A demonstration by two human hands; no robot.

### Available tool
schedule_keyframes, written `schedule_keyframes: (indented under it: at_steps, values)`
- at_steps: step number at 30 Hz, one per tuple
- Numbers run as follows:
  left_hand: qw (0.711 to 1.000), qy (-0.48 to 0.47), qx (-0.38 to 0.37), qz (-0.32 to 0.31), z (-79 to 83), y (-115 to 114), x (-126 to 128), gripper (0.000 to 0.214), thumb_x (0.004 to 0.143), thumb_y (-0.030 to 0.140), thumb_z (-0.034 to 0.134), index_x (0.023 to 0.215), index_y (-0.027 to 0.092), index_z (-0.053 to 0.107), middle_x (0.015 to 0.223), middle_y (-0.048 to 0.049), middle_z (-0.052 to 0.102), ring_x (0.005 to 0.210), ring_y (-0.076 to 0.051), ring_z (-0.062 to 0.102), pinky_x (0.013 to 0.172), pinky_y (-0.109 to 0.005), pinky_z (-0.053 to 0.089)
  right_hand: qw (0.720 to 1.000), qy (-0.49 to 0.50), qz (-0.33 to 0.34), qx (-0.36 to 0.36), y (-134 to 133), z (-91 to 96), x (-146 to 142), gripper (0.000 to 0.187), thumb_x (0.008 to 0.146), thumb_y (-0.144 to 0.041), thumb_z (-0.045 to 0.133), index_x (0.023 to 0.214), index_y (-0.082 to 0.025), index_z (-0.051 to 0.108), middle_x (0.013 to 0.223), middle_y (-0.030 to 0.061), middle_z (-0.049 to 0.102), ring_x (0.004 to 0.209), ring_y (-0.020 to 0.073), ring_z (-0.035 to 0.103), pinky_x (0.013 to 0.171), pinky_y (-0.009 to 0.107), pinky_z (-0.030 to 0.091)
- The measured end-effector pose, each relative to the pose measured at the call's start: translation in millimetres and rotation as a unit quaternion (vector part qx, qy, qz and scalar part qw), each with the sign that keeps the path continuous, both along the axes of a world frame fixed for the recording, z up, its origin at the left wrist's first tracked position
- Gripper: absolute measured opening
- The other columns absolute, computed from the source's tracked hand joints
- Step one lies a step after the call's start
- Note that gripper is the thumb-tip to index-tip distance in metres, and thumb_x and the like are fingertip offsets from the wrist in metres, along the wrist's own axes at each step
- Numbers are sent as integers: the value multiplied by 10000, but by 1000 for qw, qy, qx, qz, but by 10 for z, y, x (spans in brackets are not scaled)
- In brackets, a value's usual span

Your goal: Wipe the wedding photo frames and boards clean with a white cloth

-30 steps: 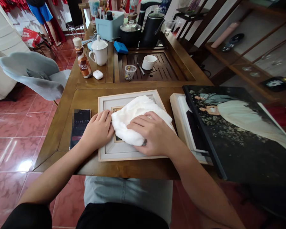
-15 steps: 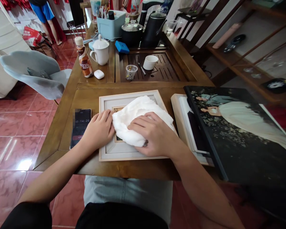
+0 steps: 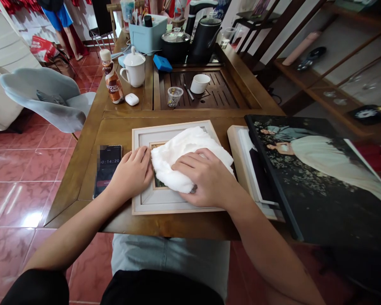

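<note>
Cloth (image 3: 167,167), white and bunched, lies on the picture frame (image 3: 171,206) upon the tabletop (image 3: 92,169), right hand (image 3: 206,176) curled over and gripping it, left hand (image 3: 135,169) laid unclenched along the frame's left side: light, even pressure should serve best.

"Where does the head view look from?"
"From the person's own head, above the near edge of the surface (image 3: 206,224); the lap (image 3: 171,254) shows at six o'clock."
"Facing which way?"
"Forward and steeply down. The picture frame (image 3: 168,207) lies close by, near the middle, and the kettle (image 3: 203,40) stands farther off at twelve."
"How wide?"
"It takes in a chair (image 3: 38,91) between nine and ten, and a shelf (image 3: 305,82) at two."
</note>
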State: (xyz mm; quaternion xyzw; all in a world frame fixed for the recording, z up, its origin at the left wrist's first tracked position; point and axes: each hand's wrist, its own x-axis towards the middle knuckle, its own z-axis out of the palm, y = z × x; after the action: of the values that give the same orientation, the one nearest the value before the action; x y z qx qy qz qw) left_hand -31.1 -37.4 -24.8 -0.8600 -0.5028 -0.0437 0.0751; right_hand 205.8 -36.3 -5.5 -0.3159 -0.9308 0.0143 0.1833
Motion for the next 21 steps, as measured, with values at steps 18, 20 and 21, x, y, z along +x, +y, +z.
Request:
schedule_keyframes:
  at_steps: [18,20,21]
  values:
    - [1000,-3,-3,3,0,2,7,493,1045,259,368,1442,5,511,1445,-216,583,1295,-316,600,1081,-429,484,1000,2,-7,23,0,-15,-13,272,796,-299,621,1015,-147,673,953,81,710,915,271,650,878,400,358]
    - [1000,-4,-4,2,4,4,9,494,1044,260,364,1440,4,512,1446,-218,582,1293,-318,600,1082,-437,484,1000,1,-6,23,2,-17,-12,273,798,-301,617,1018,-149,672,954,81,711,917,271,649,879,399,358]
    - [1000,-5,-5,2,5,6,10,495,1044,260,361,1439,2,512,1447,-219,581,1293,-320,599,1083,-443,484,1000,0,-7,22,2,-18,-12,275,798,-302,618,1021,-151,671,957,82,712,919,272,648,881,398,358]
